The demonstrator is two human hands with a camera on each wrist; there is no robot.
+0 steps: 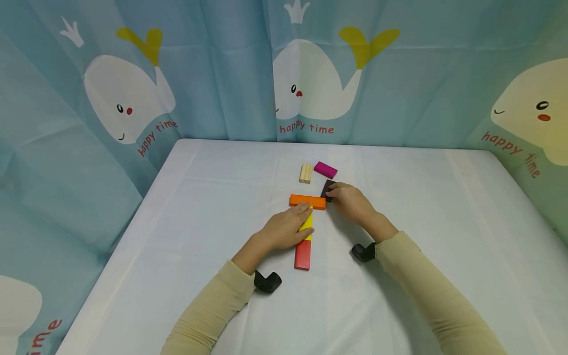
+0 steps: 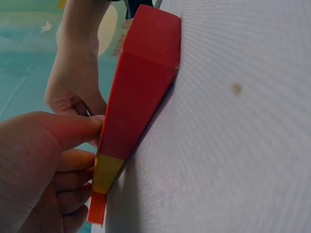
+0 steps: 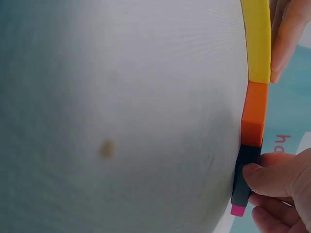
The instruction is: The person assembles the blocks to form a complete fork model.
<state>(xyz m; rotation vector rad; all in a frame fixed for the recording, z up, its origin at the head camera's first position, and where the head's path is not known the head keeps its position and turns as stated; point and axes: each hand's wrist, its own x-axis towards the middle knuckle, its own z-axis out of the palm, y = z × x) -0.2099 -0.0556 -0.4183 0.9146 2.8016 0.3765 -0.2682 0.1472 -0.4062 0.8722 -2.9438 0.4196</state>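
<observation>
In the head view my left hand (image 1: 284,229) lies over the yellow block (image 1: 306,225), fingers extended, touching its top. The red block (image 1: 302,255) meets the yellow one's near end, and an orange block (image 1: 306,200) lies crosswise at its far end. My right hand (image 1: 351,202) pinches a black block (image 1: 327,188) between thumb and fingers, just behind the orange block's right end. In the right wrist view the thumb presses the black block's (image 3: 247,167) side. The left fingers partly cover the yellow block.
Beyond the black block lie a magenta block (image 1: 326,170) and a plain wooden piece (image 1: 305,173) with lengthwise lines. A white cloth covers the table (image 1: 213,197). A whale-print curtain (image 1: 239,74) hangs behind it. Black wrist devices (image 1: 267,283) show beside both sleeves.
</observation>
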